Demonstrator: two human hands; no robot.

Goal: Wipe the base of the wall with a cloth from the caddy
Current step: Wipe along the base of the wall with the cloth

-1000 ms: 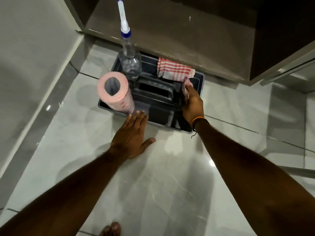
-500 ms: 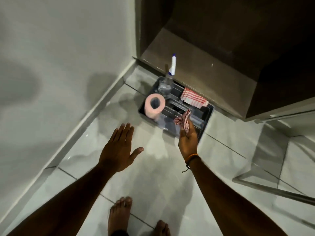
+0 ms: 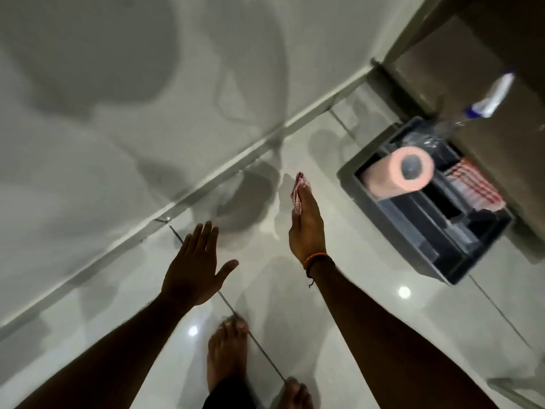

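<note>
Wall (image 3: 118, 128) fills the left, its base (image 3: 206, 181) running toward 2 o'clock. Left hand (image 3: 194, 267) hovers open, fingers spread. Right hand (image 3: 306, 228) grips a checked cloth (image 3: 298, 193). Caddy (image 3: 398, 246) sits at 3 o'clock with a pink roll (image 3: 398, 172).

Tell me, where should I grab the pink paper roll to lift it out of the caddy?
Wrap your hand around the pink paper roll near its top end, coming from above. It stands tall above the caddy rim, so its sides are free; the hollow core gives fingers a hold too.
</note>
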